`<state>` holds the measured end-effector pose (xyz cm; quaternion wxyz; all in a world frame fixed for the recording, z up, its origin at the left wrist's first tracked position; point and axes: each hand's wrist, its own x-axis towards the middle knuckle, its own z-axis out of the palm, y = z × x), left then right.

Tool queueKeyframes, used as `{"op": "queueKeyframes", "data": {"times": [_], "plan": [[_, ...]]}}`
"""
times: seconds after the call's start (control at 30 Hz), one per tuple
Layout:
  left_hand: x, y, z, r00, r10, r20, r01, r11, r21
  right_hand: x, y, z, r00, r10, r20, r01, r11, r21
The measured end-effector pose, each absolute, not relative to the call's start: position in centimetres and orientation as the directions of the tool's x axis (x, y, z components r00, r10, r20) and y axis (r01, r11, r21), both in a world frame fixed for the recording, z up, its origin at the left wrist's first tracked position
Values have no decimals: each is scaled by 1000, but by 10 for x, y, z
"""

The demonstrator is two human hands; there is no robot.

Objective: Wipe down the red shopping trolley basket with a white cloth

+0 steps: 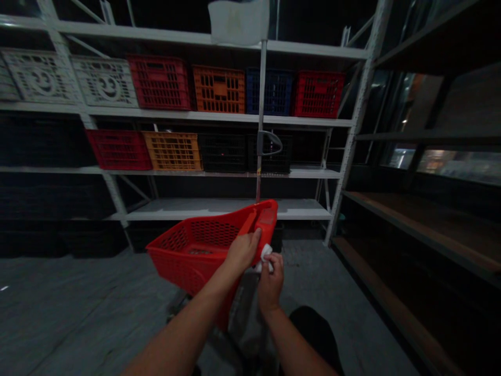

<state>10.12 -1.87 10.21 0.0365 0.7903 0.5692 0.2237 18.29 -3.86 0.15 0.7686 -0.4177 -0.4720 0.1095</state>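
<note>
**Head view: both hands at a tilted red basket**

Head view: the left hand [241, 251] has its fingers clamped over the rim of the red basket [195, 245], which sits tilted above the floor [78, 303]. Just right of those fingers, the right hand [270, 283] has its fingers closed around a white cloth [266, 253], which touches the basket's near end. Beyond the fingers stands a shelf rack [219, 209] carrying coloured crates [219, 90]. A grey post [260, 156] rises directly behind the basket. Wooden shelves [430, 219] run off to the right.
</note>
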Motion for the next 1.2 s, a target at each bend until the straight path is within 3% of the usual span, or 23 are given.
{"op": "queueKeyframes", "data": {"times": [0.1,0.23,0.4,0.47,0.57,0.73,0.83,0.9,0.97,1.03,1.13,1.2], "plan": [[114,-25,107,215,936,278,941,-275,197,207,-7,22,557,599,575,210,568,-795],[112,-32,102,238,922,306,961,-270,66,235,15,51,429,690,582,276,514,-812],[112,-40,102,259,910,325,961,-276,7,235,-2,67,32,693,720,364,663,-654],[114,-44,102,254,905,342,963,-270,-1,236,2,71,-49,663,747,427,690,-584],[115,-48,99,234,902,362,969,-248,-8,248,32,81,-60,654,754,569,643,-513],[111,-52,96,246,886,394,967,-252,-37,268,84,106,24,772,636,732,420,-537],[105,-55,96,246,876,416,966,-255,-33,263,81,113,-200,797,569,682,531,-503],[102,-57,96,239,878,415,966,-257,-13,256,71,113,-424,736,528,568,670,-478],[98,-59,98,234,885,402,966,-260,10,253,66,113,-534,680,503,506,733,-454],[96,-61,99,233,895,381,964,-263,27,256,71,116,-471,727,500,605,679,-417],[93,-63,101,224,909,351,966,-255,45,265,91,122,-229,831,507,802,456,-385],[91,-63,101,214,913,348,968,-247,53,267,99,125,-156,845,511,838,387,-385]]}}
